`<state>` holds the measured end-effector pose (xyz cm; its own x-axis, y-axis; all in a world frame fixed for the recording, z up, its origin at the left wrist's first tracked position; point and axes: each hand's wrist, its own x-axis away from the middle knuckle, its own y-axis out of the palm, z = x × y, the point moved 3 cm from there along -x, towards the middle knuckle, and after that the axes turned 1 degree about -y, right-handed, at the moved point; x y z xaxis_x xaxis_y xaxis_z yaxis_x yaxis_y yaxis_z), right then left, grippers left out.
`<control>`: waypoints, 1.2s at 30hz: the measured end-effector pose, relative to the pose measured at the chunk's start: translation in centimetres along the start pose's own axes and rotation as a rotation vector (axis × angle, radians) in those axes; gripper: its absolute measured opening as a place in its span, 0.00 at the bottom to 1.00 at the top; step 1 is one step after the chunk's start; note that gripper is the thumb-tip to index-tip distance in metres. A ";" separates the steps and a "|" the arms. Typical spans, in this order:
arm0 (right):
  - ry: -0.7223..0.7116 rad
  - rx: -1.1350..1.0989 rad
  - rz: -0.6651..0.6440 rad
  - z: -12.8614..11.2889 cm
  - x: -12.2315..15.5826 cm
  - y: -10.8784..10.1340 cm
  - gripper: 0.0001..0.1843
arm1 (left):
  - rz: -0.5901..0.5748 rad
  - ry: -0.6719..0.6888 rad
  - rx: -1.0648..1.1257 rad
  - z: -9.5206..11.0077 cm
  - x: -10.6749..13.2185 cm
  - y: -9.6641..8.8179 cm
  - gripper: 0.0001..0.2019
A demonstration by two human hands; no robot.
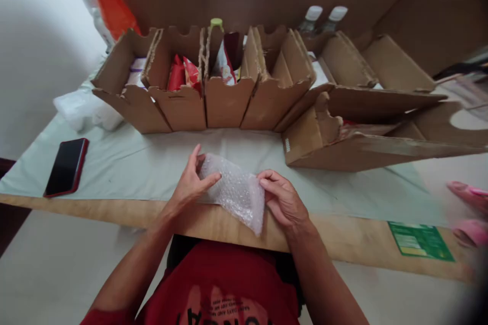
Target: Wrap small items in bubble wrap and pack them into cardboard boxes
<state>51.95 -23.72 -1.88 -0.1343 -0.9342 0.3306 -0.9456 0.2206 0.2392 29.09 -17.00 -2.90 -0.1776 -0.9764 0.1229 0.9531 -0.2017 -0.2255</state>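
A small sheet of clear bubble wrap (pixel 235 190) lies folded over the near edge of the wooden table (pixel 358 236). My left hand (pixel 190 183) pinches its left end between thumb and fingers. My right hand (pixel 282 199) grips its right end with fingers curled over it. Both hands sit just in front of a row of open cardboard boxes (pixel 183 106) on a pale green cloth (pixel 125 162).
The boxes hold red packets (pixel 183 73) and a green-capped bottle (pixel 216 23). A flattened cardboard box (pixel 366 132) lies at the right. A dark phone in a red case (pixel 66 166) lies at the left, with a green card (pixel 419 241) and pink objects (pixel 470 208) at the right.
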 end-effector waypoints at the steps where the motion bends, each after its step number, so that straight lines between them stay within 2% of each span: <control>1: -0.002 -0.001 0.014 0.0 -0.1 -0.9 0.19 | -0.055 -0.017 -0.009 0.4 -0.5 0.6 0.41; 3: -0.057 -0.001 0.110 -0.3 -0.4 -3.0 0.18 | -0.132 -0.030 -0.050 0.9 -1.0 1.5 0.29; 4: -0.116 0.003 0.197 -0.5 -0.3 -4.1 0.17 | -0.133 -0.025 -0.077 0.9 -1.1 1.8 0.26; 7: -0.397 0.098 0.518 -1.9 1.4 -7.0 0.13 | -0.044 0.010 -0.206 0.6 -0.9 1.4 0.28; 9: -0.564 0.277 0.607 -2.9 3.4 -7.1 0.09 | 0.039 0.058 -0.309 0.4 -0.4 0.7 0.32; 11: -0.666 0.518 0.512 -3.6 5.0 -5.4 0.07 | 0.155 0.189 -0.417 0.8 0.5 0.0 0.34; 13: -0.734 0.750 0.307 -3.3 5.4 -2.5 0.10 | 0.220 0.389 -0.522 1.5 1.6 0.0 0.31; 15: -0.760 0.955 0.099 -2.2 4.5 0.6 0.14 | 0.134 0.554 -0.621 1.8 2.5 1.0 0.23; 18: -0.715 1.250 -0.076 0.3 1.9 3.1 0.19 | -0.043 0.641 -0.754 1.0 2.7 3.0 0.15; 20: -0.686 1.393 -0.118 1.8 1.0 2.7 0.21 | -0.078 0.638 -0.816 0.1 2.2 3.6 0.12; 23: -0.681 1.487 -0.067 3.2 2.0 -0.9 0.23 | -0.121 0.635 -0.835 -1.0 1.5 3.0 0.11; 27: -0.639 1.533 0.174 3.0 5.6 -8.1 0.20 | -0.207 0.649 -0.731 -0.5 1.8 1.1 0.12; 29: -0.653 1.523 0.301 2.0 6.8 -10.2 0.18 | -0.175 0.655 -0.685 0.5 2.4 0.5 0.12; 31: -0.703 1.488 0.360 0.9 7.0 -10.0 0.17 | -0.088 0.696 -0.682 1.8 3.2 0.6 0.13; 33: -0.757 1.447 0.310 0.1 6.1 -7.5 0.16 | -0.049 0.760 -0.705 2.8 4.0 1.6 0.13; 36: -0.799 1.437 0.068 0.4 3.7 -2.1 0.17 | -0.191 0.789 -0.767 2.7 4.2 4.0 0.16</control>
<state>53.35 -27.80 -1.50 0.1370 -0.9338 -0.3306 -0.3543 0.2655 -0.8967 32.85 -21.73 -0.70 -0.6704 -0.6445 -0.3677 0.5386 -0.0818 -0.8386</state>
